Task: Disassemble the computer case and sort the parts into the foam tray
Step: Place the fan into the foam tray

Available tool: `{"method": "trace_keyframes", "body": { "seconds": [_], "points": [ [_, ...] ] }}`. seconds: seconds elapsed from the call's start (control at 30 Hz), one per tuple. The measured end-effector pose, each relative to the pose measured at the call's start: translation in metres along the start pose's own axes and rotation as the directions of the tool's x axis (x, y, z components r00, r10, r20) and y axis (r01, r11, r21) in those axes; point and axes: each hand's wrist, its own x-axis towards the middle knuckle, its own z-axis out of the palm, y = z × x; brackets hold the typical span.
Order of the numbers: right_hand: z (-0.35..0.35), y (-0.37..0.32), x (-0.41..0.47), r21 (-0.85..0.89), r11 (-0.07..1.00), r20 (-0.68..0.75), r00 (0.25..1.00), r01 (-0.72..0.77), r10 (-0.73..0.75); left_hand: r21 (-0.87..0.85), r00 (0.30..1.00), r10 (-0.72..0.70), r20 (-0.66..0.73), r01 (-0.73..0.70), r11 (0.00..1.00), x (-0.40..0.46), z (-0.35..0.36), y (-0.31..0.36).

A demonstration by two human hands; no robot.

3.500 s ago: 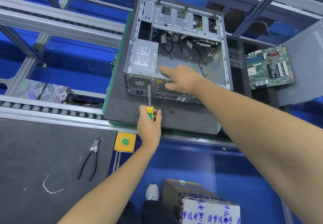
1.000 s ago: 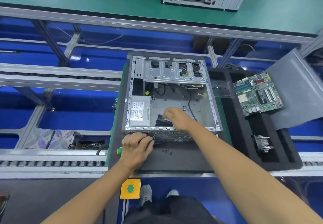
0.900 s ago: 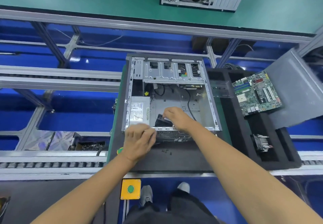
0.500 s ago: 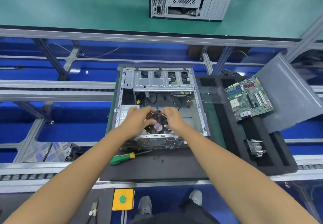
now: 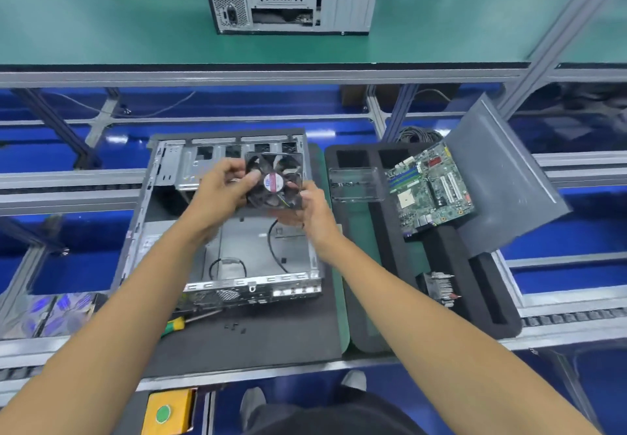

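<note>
Step in hand: fan removal. Both hands are holding the case fan (image 5: 274, 181) up in the air above the open computer case (image 5: 234, 231). Left hand (image 5: 220, 190) is pinching the fan's left edge, thumb lying on the frame; right hand (image 5: 310, 210) is cupping its lower right corner. Each grip is closed on the fan, neither wide.

A thin lead seems to be trailing below the grip toward the case floor; blur makes it unclear whether it is attached.

Foam tray (image 5: 363, 315) is lying to the right of the grip, with the motherboard (image 5: 429, 190) and a heatsink (image 5: 439, 287) already seated.

Judgement: next move is calling for freeing any lead, then carrying the fan rightward into a vacant pocket. Screwdriver (image 5: 179, 324) is resting below the left forearm.
</note>
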Motion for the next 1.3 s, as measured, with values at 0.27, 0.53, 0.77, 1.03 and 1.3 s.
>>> {"method": "trace_keyframes", "body": {
  "seconds": [0.27, 0.53, 0.77, 1.03, 1.3],
  "points": [
    [-0.118, -0.015, -0.002, -0.346, 0.938, -0.028, 0.999, 0.008, -0.019, -0.132, 0.982, -0.178, -0.066, 0.168, 0.977, 0.007, 0.113, -0.002],
    [-0.225, -0.003, -0.019, -0.188, 0.975, -0.360, 0.932, -0.122, 0.047, -0.041, 0.955, -0.270, -0.120, 0.267, 0.963, 0.014, 0.194, -0.017],
    [-0.264, 0.021, -0.016, -0.086, 0.969, -0.513, 0.844, -0.232, 0.157, 0.170, 0.923, -0.385, 0.011, 0.378, 0.910, 0.011, 0.268, -0.045],
    [-0.303, 0.017, -0.014, -0.489, 0.748, -0.576, 0.810, -0.449, 0.110, 0.449, 0.947, -0.302, 0.110, 0.224, 0.865, 0.017, 0.343, -0.067],
    [-0.331, 0.008, -0.005, -0.666, 0.531, -0.538, 0.830, -0.524, 0.144, 0.504, 0.901, -0.404, 0.157, 0.279, 0.818, 0.011, 0.384, -0.091]
  ]
}}
